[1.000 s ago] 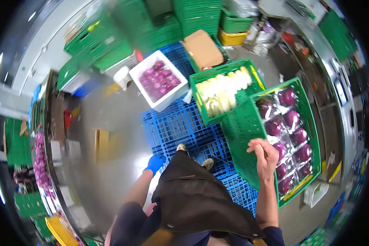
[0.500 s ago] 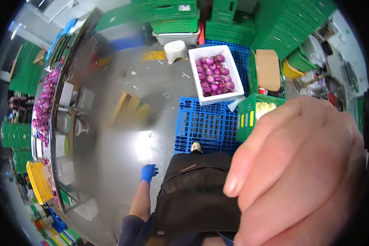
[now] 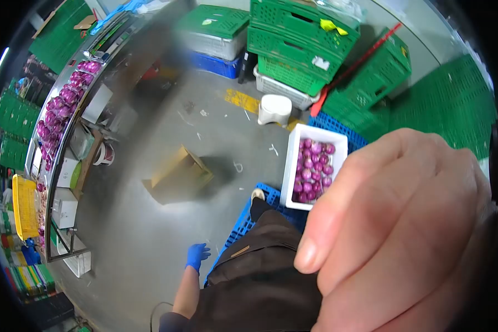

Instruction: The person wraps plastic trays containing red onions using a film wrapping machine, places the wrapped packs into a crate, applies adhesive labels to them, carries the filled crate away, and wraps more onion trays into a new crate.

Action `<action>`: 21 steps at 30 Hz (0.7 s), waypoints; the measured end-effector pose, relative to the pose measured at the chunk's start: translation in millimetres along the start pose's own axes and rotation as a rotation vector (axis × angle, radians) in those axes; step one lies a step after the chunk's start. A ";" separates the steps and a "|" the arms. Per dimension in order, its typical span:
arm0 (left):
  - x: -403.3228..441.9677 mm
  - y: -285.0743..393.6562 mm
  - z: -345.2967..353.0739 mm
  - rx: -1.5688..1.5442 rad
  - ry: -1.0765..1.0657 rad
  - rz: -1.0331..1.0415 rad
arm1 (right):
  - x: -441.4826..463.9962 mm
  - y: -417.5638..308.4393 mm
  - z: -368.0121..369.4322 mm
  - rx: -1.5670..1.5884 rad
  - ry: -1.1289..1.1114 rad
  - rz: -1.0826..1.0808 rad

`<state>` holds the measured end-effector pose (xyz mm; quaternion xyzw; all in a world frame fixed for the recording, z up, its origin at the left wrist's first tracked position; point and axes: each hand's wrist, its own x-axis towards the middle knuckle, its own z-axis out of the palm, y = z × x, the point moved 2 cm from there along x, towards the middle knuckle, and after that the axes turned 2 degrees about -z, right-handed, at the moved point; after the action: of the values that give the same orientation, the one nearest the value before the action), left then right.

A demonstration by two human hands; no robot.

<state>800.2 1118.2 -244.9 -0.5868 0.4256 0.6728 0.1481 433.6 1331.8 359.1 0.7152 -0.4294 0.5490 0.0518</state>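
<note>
My left hand, in a blue glove, hangs low at my side over the grey floor, its fingers apart and nothing in it. My bare right hand is very near the camera and fills the lower right. Its fingers are bent and pressed together; whether anything is inside them is hidden. Behind its fingertips stands a white foam box with purple onions, on a blue pallet.
On the left, a long metal table bears bagged purple onions and a yellow crate. An open cardboard box lies on the floor. A white stool and stacked green crates stand at the back.
The view has swung left, toward the table. My right hand has risen from beside the crate of wrapped purple produce to close before the camera. My left hand remains low.
</note>
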 end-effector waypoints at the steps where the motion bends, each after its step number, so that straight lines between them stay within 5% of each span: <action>1: 6.5 16.3 6.3 -0.014 -0.003 -0.002 | 8.7 21.0 -7.1 0.011 -0.013 -0.017; 8: 31.2 151.3 43.2 -0.075 0.065 0.092 | 55.9 171.9 -34.4 0.082 -0.049 -0.033; 13: 59.6 231.4 41.4 -0.086 0.105 0.156 | 38.1 260.4 -20.9 -0.003 0.135 0.091; 15: 132.8 235.7 19.0 0.019 0.084 0.246 | 0.1 308.4 2.8 -0.054 0.212 0.295; 16: 173.3 252.5 17.2 -0.035 0.012 0.058 | -30.1 338.3 19.8 -0.038 0.287 0.471; 18: 328.7 258.4 -34.0 0.717 -0.150 0.469 | -98.5 393.2 64.3 0.287 0.545 1.101; 20: 381.1 306.7 -30.4 1.069 -0.074 0.576 | -162.4 437.2 107.9 0.159 0.492 1.313; 21: 375.7 343.3 -23.5 0.859 -0.104 0.598 | -185.6 449.0 125.7 0.061 0.450 1.350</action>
<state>475.5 784.0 -450.8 -0.2919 0.8040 0.4788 0.1980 220.1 1085.7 -22.6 0.1635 -0.7419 0.6075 -0.2320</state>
